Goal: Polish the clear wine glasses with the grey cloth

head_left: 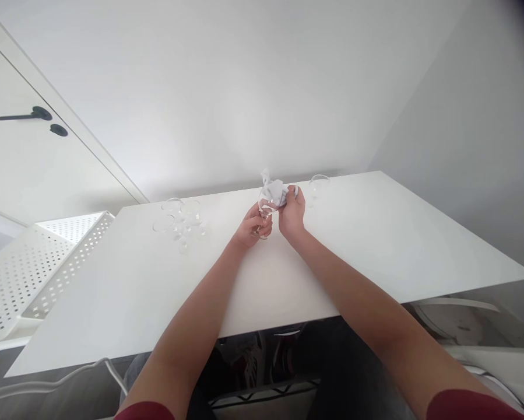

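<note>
Clear glass is in play in the head view, out over the far middle of the smooth white rectangular table [375,233]! The bare left hand [253,227] has its fingers curled round the stem of the transparent, round-bowled stemmed glass [265,210], and the bare right hand [292,213] pinches the crumpled white fabric cloth [274,191] against the bowl. It looks like wiping, and good technique calls for a steady, light hold low on the stem, the cloth turning gently round the rim, no twisting of bowl against foot, since that thin stem could snap. Cloth between skin and bowl should spare it fingerprints.

And what a looker: colourless, shiny, see-through, tilted over the table, its foot peeking below the left hand. How deep the cloth sits in the bowl, I cannot tell. A cluster of clear stemmed glasses [192,211] stands on the table's left side; one lone clear stemmed glass [319,183] waits by its far edge, right of centre.
</note>
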Tool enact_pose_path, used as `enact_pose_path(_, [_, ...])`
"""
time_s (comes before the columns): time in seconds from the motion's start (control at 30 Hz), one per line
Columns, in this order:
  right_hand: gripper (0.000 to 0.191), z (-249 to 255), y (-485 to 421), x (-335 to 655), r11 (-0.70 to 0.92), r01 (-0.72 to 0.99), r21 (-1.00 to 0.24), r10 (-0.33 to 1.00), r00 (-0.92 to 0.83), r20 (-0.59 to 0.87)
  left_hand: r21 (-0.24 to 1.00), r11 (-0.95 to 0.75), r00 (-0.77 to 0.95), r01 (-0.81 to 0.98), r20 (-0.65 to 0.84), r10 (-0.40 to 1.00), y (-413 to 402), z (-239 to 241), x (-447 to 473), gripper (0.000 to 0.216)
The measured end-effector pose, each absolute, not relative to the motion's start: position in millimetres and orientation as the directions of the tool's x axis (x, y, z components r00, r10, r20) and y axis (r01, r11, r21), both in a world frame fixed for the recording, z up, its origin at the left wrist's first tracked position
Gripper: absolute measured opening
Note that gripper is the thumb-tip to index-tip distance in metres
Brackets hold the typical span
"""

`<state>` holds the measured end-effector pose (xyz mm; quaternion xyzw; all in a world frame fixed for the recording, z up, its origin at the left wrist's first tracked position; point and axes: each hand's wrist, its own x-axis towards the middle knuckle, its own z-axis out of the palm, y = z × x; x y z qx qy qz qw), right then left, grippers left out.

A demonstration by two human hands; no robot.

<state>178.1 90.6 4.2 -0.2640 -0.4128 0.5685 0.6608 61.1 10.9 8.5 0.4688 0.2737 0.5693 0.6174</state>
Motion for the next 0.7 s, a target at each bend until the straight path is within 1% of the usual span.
enact_pose_path(0.1, [0.046, -5, 98, 178, 0.026, -0.520, -0.854, 0.996, -0.059, 0.066, 0.853, -0.139, 0.128, -0.503, 0.233, 0.964, 11, 8, 59, 0.045])
enact_pose_path(0.17, [0.044, -8, 100, 178, -0.071, -0.488, -0.870, 0.989, -0.149, 0.003, 0.837, -0.164, 0.042, -0.523, 0.217, 0.975, 13, 8, 58, 0.041])
enact_pose_path(0.23, [0.042, -5, 100, 179, -0.069, -0.491, -0.868, 0.976, -0.214, 0.044, 0.845, -0.148, -0.012, -0.514, 0.165, 0.986, 15, 8, 60, 0.035])
enact_pose_path(0.33, [0.045, 3, 97, 181, -0.016, -0.533, -0.846, 0.957, -0.254, 0.142, 0.859, -0.141, -0.088, -0.493, 0.112, 0.990, 19, 6, 65, 0.031])
enact_pose_path(0.4, [0.047, 6, 96, 184, -0.009, -0.521, -0.854, 0.936, -0.304, 0.175, 0.863, -0.148, -0.162, -0.482, 0.079, 0.984, 21, 4, 67, 0.035])
enact_pose_path(0.5, [0.045, 4, 99, 187, 0.013, -0.440, -0.898, 0.905, -0.377, 0.198, 0.841, -0.171, -0.262, -0.514, 0.036, 0.964, 24, 0, 66, 0.040])
enact_pose_path(0.57, [0.041, 2, 101, 188, 0.059, -0.379, -0.924, 0.898, -0.385, 0.215, 0.826, -0.202, -0.303, -0.526, 0.040, 0.952, 26, -1, 64, 0.042])
enact_pose_path(0.63, [0.039, 1, 102, 189, 0.107, -0.337, -0.936, 0.883, -0.400, 0.245, 0.831, -0.239, -0.344, -0.503, 0.062, 0.937, 28, -2, 62, 0.045])
enact_pose_path(0.67, [0.038, 2, 101, 190, 0.103, -0.342, -0.934, 0.872, -0.421, 0.250, 0.836, -0.256, -0.369, -0.485, 0.070, 0.927, 28, -3, 61, 0.048])
enact_pose_path(0.7, [0.038, 4, 101, 191, 0.066, -0.365, -0.929, 0.858, -0.454, 0.239, 0.841, -0.268, -0.396, -0.471, 0.070, 0.915, 29, -3, 60, 0.050])
